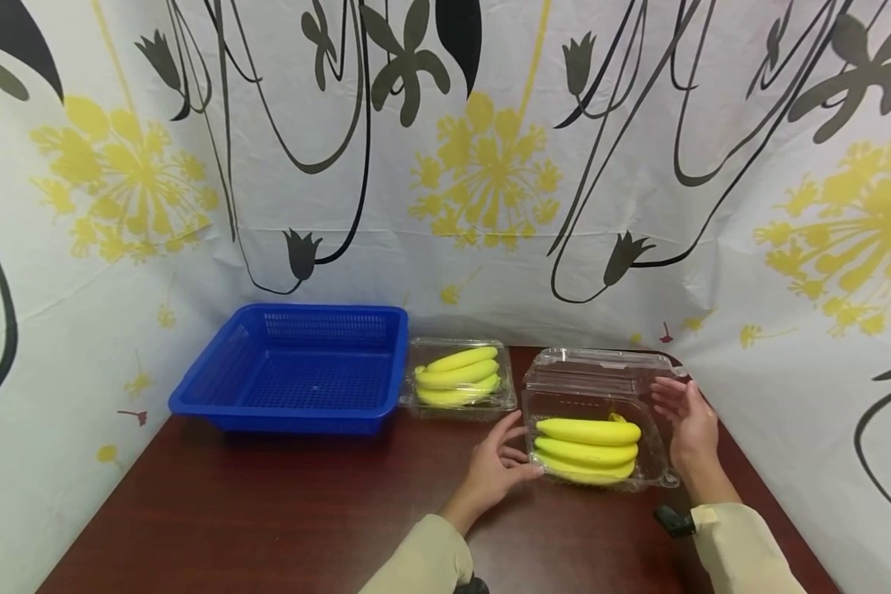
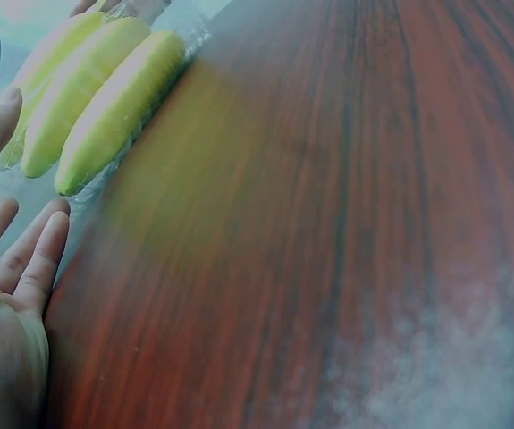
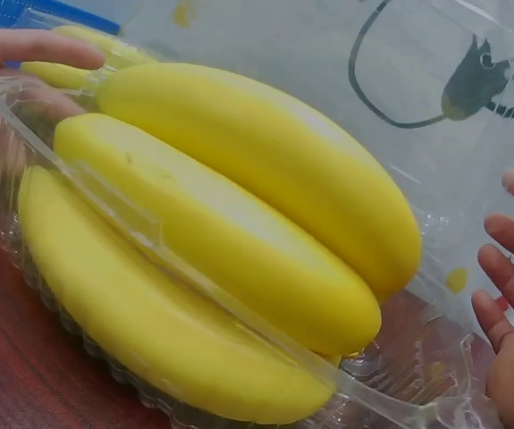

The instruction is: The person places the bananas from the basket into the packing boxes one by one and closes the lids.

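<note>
A clear plastic clamshell box (image 1: pixel 655 450) stands on the right of the table with its lid (image 1: pixel 590 379) raised at the back. Several yellow bananas (image 1: pixel 586 452) lie side by side in it; the right wrist view shows three (image 3: pixel 230 232) up close. My left hand (image 1: pixel 496 464) is at the box's left side, its fingers spread along the wall and the thumb by the front corner. Its fingers look loosely extended in the left wrist view. Off the right side of the box, my right hand (image 1: pixel 694 429) is held up with relaxed fingers, gripping nothing.
Left of this box sits a second clear box (image 1: pixel 508 398) with bananas (image 1: pixel 456 378) inside. A blue plastic basket (image 1: pixel 289 419) stands at the back left of the dark wood table (image 1: pixel 267 511). Patterned cloth (image 1: pixel 386 190) hangs behind and on both sides.
</note>
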The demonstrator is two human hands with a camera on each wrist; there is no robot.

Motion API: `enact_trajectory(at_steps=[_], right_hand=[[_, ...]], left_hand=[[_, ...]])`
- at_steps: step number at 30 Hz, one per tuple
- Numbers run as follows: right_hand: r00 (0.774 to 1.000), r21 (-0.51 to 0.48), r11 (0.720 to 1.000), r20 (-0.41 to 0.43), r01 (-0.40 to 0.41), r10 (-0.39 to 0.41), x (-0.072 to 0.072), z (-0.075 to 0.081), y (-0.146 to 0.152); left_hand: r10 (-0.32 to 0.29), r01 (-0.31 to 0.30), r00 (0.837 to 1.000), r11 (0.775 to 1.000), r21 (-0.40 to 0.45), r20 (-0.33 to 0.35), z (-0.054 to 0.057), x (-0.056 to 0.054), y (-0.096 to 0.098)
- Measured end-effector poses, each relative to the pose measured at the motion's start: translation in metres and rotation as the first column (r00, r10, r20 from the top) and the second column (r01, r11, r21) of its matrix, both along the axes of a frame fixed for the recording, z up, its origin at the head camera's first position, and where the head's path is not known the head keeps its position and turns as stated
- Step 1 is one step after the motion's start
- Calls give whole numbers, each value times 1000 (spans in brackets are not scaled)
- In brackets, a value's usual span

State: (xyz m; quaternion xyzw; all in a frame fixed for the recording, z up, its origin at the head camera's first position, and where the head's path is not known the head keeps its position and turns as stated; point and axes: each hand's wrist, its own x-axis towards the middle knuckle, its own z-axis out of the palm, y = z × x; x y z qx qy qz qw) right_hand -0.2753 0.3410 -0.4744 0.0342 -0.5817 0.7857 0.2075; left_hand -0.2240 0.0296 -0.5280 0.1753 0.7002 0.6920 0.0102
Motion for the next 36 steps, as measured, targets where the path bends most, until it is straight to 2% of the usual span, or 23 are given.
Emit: enact_trajectory(at_steps=[3,6,13,17,20,24,27,31,36], right_hand=[[998,4,999,-49,-41,41,6,2,-1],[997,1,1000,-78,-25,25,15,2,-3],[997,-75,995,-32,73,-75,39,0,-8],[997,-152,987,-40,60,-67,46,-3,-11],[998,-164,986,-49,22,-31,51,-9,-13],[1000,-88,996,-15,-18,17,54,-18,-15],[999,0,1000,51,4,-4,54,-23,-18],[981,110,989,153,101,-117,53,-28,-25],[932,175,955,236,238,-276,54,-32,-32]], left_hand=[[10,-10,1000,1000,7,-5,-1,-1,0],[13,-13,1000,1000,6,5,-3,-1,0],[3,-3,1000,1000,16,-11,-3,1,0],[-5,6,1000,1000,22,-28,-2,1,0],[-15,15,1000,1000,27,-26,-1,0,0],[-7,7,1000,998,61,2,-1,0,-1],[16,-18,1000,997,73,26,-1,0,-1],[50,-51,999,997,56,7,2,2,-2],[33,-30,997,998,55,-66,19,11,-8]])
